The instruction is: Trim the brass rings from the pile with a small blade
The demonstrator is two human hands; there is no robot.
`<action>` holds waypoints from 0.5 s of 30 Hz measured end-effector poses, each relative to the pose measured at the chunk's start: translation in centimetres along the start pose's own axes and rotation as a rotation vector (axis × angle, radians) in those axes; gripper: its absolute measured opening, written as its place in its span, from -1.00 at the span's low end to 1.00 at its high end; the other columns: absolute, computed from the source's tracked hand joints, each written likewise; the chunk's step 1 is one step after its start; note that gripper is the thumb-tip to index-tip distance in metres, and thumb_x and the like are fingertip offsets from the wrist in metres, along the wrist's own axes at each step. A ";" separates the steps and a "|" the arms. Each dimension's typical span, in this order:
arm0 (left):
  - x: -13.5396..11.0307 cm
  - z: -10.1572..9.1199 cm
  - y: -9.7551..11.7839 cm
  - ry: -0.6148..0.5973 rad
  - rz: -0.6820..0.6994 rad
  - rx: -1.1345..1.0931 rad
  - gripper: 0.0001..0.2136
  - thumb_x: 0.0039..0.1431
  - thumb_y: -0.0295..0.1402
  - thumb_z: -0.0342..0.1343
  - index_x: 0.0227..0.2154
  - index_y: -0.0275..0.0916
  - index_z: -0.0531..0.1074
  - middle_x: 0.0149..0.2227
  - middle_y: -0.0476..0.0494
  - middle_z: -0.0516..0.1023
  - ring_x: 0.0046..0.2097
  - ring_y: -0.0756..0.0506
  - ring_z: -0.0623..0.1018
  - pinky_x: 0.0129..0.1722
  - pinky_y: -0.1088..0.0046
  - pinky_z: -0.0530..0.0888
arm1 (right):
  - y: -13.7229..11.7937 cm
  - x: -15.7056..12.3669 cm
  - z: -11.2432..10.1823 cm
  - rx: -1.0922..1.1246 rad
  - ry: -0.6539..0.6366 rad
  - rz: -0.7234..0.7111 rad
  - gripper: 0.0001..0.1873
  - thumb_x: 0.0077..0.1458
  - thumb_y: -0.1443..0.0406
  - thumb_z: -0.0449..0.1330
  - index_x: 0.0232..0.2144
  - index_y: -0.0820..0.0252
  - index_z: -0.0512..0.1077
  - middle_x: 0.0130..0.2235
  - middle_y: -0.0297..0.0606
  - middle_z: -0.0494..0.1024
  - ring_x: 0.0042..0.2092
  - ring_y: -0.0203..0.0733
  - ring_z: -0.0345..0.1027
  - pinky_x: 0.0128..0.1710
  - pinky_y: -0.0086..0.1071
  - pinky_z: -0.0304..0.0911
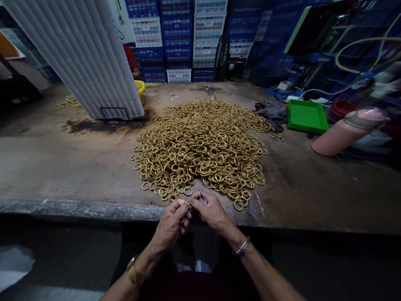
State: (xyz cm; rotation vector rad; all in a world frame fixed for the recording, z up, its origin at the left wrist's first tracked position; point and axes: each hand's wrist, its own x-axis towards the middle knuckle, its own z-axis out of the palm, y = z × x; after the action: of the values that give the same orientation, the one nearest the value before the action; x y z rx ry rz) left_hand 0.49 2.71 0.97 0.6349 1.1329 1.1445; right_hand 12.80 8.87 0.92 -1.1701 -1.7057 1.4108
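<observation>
A wide heap of brass-coloured rings [201,141] lies on the worn workbench [92,168]. At the bench's front edge, just short of the heap, both hands meet with their fingertips close together. My left hand [172,221] is closed, thumb against fingers, on a ring that shows only in part. My right hand [211,210] pinches at the same spot, its fingers closed around something small that is mostly hidden, perhaps the same ring. Several loose rings lie right beyond the fingers.
A tall corrugated white panel [79,39] stands at the left, a yellow container [140,88] behind it. On the right are a green tray [307,116], dark cloth [271,112] and a pink bottle [340,133]. Stacked crates [173,25] line the back; a red-sleeved person is partly hidden.
</observation>
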 end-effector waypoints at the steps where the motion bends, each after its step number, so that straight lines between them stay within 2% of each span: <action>1: -0.1 0.0 0.0 0.004 0.005 -0.023 -0.73 -0.01 -0.13 0.08 -0.46 -0.27 0.28 -0.56 0.05 0.31 -0.63 0.14 0.23 -0.67 0.66 0.08 | 0.2 -0.1 0.0 -0.009 0.006 0.002 -0.84 -0.03 0.26 0.03 -0.55 0.22 0.31 -0.60 -0.44 0.26 -0.55 -0.42 0.09 -0.53 -0.54 0.05; 5: -0.4 -0.1 -0.2 -0.001 0.024 -0.058 -0.74 -0.02 -0.14 0.09 -0.45 -0.25 0.28 -0.53 0.05 0.34 -0.62 0.14 0.25 -0.65 0.66 0.10 | 1.1 -0.5 0.1 -0.195 0.061 -0.079 -0.84 0.00 0.28 0.01 -0.48 0.22 0.35 -0.54 -0.39 0.33 -0.50 -0.38 0.15 -0.47 -0.52 0.05; 10: -0.4 -0.3 -0.4 0.007 0.066 0.000 -0.73 -0.03 -0.13 0.10 -0.46 -0.24 0.27 -0.56 0.06 0.33 -0.64 0.14 0.22 -0.64 0.64 0.11 | 1.2 -1.6 0.1 -0.440 -0.096 -0.224 -0.86 -0.08 0.41 -0.03 -0.52 0.19 0.32 -0.58 -0.40 0.33 -0.52 -0.37 0.15 -0.49 -0.52 -0.02; 15: -0.3 -0.4 -0.5 0.008 0.119 0.088 -0.72 -0.01 -0.11 0.06 -0.49 -0.24 0.25 -0.64 0.10 0.25 -0.67 0.14 0.15 -0.66 0.63 0.09 | 0.9 -1.9 0.3 -0.549 -0.098 -0.272 -0.84 -0.14 0.43 -0.04 -0.52 0.17 0.31 -0.55 -0.37 0.37 -0.49 -0.34 0.18 -0.47 -0.51 -0.03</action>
State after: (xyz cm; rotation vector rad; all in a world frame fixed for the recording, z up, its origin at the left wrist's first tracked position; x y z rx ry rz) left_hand 0.29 2.19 0.52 0.7753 1.1696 1.2038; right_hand 13.51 7.01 0.14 -1.0925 -2.3109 0.8685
